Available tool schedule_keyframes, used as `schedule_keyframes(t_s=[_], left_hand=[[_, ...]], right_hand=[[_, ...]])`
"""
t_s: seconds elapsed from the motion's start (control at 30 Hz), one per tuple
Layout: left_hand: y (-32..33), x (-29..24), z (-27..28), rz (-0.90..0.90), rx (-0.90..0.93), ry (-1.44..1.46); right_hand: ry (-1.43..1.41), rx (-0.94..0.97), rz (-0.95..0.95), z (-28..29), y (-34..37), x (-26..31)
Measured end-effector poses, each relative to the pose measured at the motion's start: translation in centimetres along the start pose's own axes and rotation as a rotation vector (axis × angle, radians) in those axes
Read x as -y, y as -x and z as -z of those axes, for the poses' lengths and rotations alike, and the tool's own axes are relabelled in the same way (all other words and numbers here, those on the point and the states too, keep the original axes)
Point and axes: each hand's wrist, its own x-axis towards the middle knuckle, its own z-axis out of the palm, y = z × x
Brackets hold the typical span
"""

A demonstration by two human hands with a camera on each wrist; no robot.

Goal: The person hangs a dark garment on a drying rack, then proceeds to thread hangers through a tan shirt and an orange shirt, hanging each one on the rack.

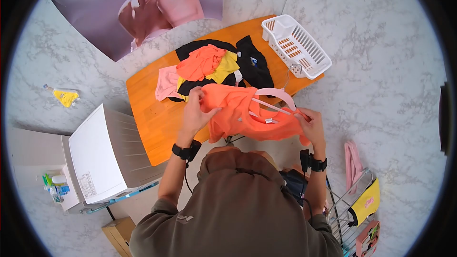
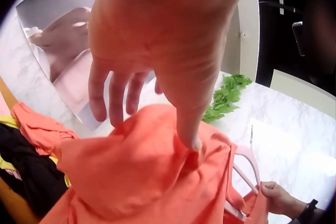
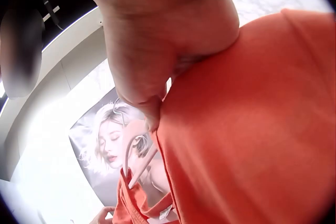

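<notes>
An orange top (image 1: 238,116) hangs on a pale pink clothes hanger (image 1: 280,96) in front of the person, with a small white label at its neckline. My left hand (image 1: 194,114) holds the top's left end; in the left wrist view the thumb (image 2: 188,129) presses the cloth from the front while the other fingers reach down behind its upper edge. At the other end, my right hand (image 1: 312,126) pinches the top's edge close to the hanger's arm. Cloth hides most right-hand fingers in the right wrist view.
Several orange, yellow, pink and black clothes (image 1: 204,66) lie heaped on the wooden table (image 1: 147,114). A white plastic basket (image 1: 314,64) stands at its back right corner. To the left is a white-topped appliance (image 1: 97,147); at lower right, a wire rack (image 1: 340,221) and pink hangers (image 1: 352,164).
</notes>
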Motion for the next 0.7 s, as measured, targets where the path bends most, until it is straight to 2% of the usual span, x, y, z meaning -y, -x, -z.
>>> schedule_keyframes(t_s=[0.03,0.1,0.17,0.3,0.37,0.43,0.5,0.53,0.57,0.63,0.7], left_hand=[[0.1,0.0,-0.5,-0.148,-0.069,-0.09],[0.2,-0.4,-1.3,-0.182,-0.09,-0.105],[0.3,-0.9,-2.2,-0.202,-0.201,-0.166],[-1.1,2.3,-2.4,-0.331,-0.251,-0.131],[-1.3,3.1,-1.7,-0.124,-0.247,0.192],[-1.9,4.0,-0.9,-0.088,-0.304,0.218],[-2.5,5.5,0.4,0.025,-0.227,0.166],[-2.9,6.0,0.7,-0.048,-0.199,0.173],[-2.9,5.9,1.2,-0.047,-0.198,0.174],[-3.0,5.7,2.1,0.043,-0.096,0.214],[-3.2,6.1,2.8,0.042,-0.061,0.189]], right_hand=[[-0.023,-0.006,-0.017,0.0,0.0,0.0],[-0.027,-0.019,-0.026,-0.1,0.1,-0.2],[-0.024,-0.032,-0.041,0.0,0.5,-0.3],[-0.035,-0.05,-0.026,0.1,0.7,-0.5],[-0.036,-0.049,-0.034,0.4,0.8,-0.9],[-0.003,-0.021,-0.071,0.7,1.1,-1.3],[0.006,-0.017,-0.054,0.9,1.4,-1.9],[0.017,-0.013,-0.037,1.0,1.6,-2.1],[0.018,-0.012,-0.038,1.1,1.7,-2.4],[-0.04,-0.037,-0.048,1.2,1.9,-2.7],[-0.038,-0.048,-0.036,1.4,2.1,-2.7]])
